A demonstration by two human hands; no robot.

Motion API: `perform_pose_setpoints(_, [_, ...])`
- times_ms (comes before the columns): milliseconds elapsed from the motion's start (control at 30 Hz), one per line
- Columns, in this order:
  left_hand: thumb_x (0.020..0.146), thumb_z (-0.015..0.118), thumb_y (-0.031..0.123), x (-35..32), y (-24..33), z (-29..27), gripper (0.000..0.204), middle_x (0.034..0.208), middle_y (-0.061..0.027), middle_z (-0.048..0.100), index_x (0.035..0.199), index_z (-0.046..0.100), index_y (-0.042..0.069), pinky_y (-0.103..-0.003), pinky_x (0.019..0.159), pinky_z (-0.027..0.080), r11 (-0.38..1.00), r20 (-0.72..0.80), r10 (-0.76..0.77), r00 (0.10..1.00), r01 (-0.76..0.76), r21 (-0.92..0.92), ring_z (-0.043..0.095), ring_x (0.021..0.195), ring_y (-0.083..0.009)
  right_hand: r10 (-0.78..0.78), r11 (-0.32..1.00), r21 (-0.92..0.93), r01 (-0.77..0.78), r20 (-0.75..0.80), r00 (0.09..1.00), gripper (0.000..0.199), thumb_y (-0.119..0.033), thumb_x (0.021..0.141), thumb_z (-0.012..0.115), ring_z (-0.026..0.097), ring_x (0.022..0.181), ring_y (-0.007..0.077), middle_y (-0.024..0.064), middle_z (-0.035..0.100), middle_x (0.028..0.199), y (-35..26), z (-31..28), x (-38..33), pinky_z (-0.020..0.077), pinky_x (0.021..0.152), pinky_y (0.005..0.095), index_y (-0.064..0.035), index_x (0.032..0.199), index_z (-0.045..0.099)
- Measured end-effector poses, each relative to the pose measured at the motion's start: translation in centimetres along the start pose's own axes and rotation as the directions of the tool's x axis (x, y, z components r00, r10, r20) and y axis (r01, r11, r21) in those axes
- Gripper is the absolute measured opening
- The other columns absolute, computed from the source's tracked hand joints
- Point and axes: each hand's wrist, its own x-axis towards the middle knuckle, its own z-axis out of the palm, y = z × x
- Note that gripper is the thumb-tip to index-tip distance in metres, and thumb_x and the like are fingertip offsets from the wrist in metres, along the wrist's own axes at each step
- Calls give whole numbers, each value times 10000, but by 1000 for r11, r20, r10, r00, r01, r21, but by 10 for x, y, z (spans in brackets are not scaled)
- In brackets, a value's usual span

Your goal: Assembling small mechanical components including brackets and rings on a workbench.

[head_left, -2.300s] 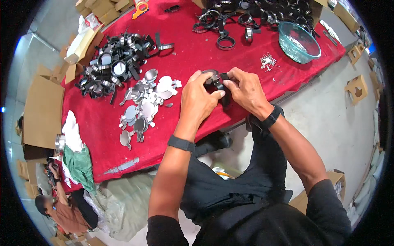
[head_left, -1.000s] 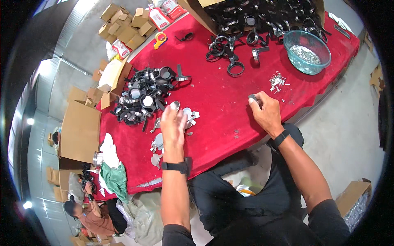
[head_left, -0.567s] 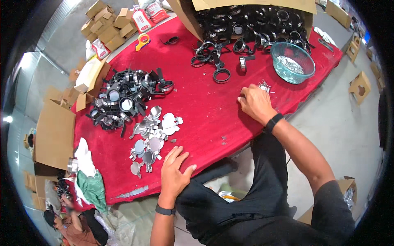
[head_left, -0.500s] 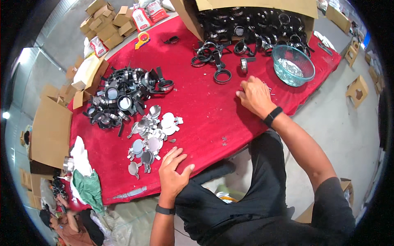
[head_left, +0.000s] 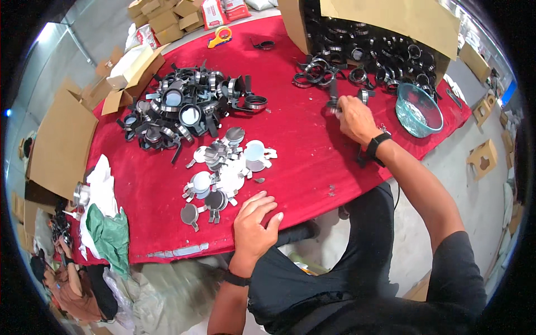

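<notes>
My right hand (head_left: pixel 358 121) reaches over the red-covered table, its fingers closed at a black ring with a handle (head_left: pixel 333 92). The fingers hide part of that ring. Another silver-banded black ring (head_left: pixel 364 96) lies just behind the hand. My left hand (head_left: pixel 255 224) rests at the table's near edge, fingers spread and holding nothing. Close by, to its upper left, is a loose pile of round metal discs with tabs (head_left: pixel 230 174). Beyond them a large heap of black rings with handles (head_left: pixel 184 106) covers the table's left part.
At the back right, a cardboard box (head_left: pixel 385 19) lies on its side, full of black rings. A teal bowl (head_left: pixel 417 124) with small shiny pieces stands to the right. A yellow tape dispenser (head_left: pixel 220 37) sits at the back. Green and white cloths (head_left: pixel 110 234) lie left; another person (head_left: pixel 75 282) is beyond them.
My right hand has moved forward to the black ring and closed at it. My left hand stays at the table edge. The whole view has shifted.
</notes>
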Motion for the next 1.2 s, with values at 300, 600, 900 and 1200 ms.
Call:
perform_pose_setpoints(300, [844, 821, 80, -2, 8, -6, 328, 1226, -187, 776, 1160, 784, -3, -412, 1066, 559, 994, -120, -106, 987, 104, -19, 737, 1182, -329, -74, 927, 372, 47, 57, 996, 207, -185, 1094, 573, 692, 857, 314, 148, 702, 909, -33, -86, 23, 555, 794, 457, -3, 1091, 671])
perform_pose_setpoints(600, [899, 791, 193, 12, -47, -84, 451, 1253, -229, 720, 1293, 706, -8, -516, 1057, 498, 565, -326, 95, 941, 219, 796, 652, 1195, -416, -166, 911, 412, 6, 355, 920, 336, -290, 1052, 576, 731, 928, 453, 261, 744, 949, -43, -9, -16, 575, 862, 541, -7, 1001, 750])
perform_pose_setpoints(900, [895, 812, 320, 2, -76, -115, 433, 1120, -249, 765, 1188, 779, 3, -505, 995, 533, 730, -286, -367, 885, 465, 501, 712, 1080, -432, 182, 856, 474, -208, 102, 978, 246, -188, 971, 671, 728, 912, 456, 279, 734, 926, -49, -53, -61, 567, 840, 540, 26, 1011, 787])
perform_pose_setpoints(1200, [780, 904, 203, -4, -45, -102, 328, 1065, -177, 789, 1066, 834, 57, -457, 954, 564, 752, -153, -351, 924, 375, 541, 741, 1027, -365, 178, 772, 633, -53, -135, 975, 135, -163, 951, 712, 700, 924, 413, 190, 705, 913, -85, -56, -128, 562, 837, 510, -30, 940, 731])
